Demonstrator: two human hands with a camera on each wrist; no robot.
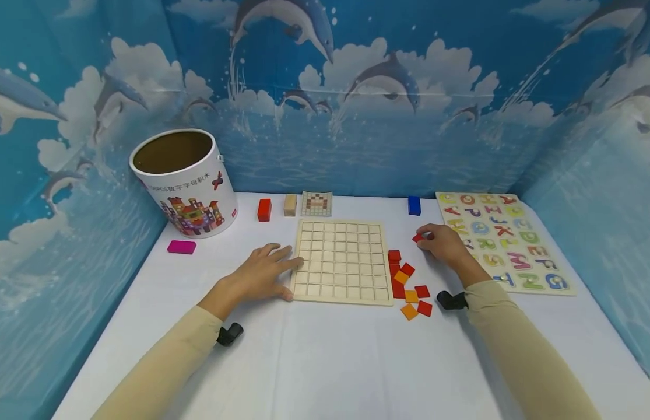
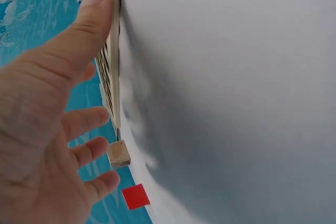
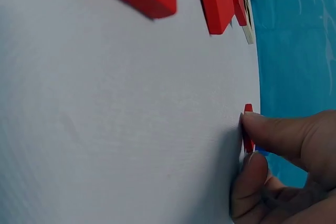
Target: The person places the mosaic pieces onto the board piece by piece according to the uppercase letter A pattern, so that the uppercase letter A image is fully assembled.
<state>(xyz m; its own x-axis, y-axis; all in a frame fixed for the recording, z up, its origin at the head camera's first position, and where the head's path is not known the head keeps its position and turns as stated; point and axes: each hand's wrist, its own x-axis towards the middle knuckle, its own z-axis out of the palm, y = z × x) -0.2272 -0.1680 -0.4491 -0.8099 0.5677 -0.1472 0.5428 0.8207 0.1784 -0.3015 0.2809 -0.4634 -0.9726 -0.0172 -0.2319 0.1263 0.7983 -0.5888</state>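
A pale wooden grid board (image 1: 340, 262) lies flat on the table with bare squares. My left hand (image 1: 256, 274) is at its left side, fingers spread, with the thumb and a fingertip touching the edge. In the left wrist view the thumb (image 2: 92, 24) lies against the board's rim. Beyond the board's right side, my right hand (image 1: 444, 246) pinches a small red tile (image 1: 417, 238) between thumb and fingers, close to the tabletop. Between board and right hand are loose red tiles (image 1: 424, 308) and orange tiles (image 1: 408, 311), some overlapping a red stack (image 1: 394, 256) at the board's edge.
A white bucket (image 1: 220, 198) stands back left, a magenta block (image 1: 181, 247) before it. Along the back are a red block (image 1: 264, 210), a wooden block (image 1: 290, 205), a pattern card (image 1: 316, 204) and a blue block (image 1: 414, 205). An alphabet board (image 1: 540, 286) lies right.
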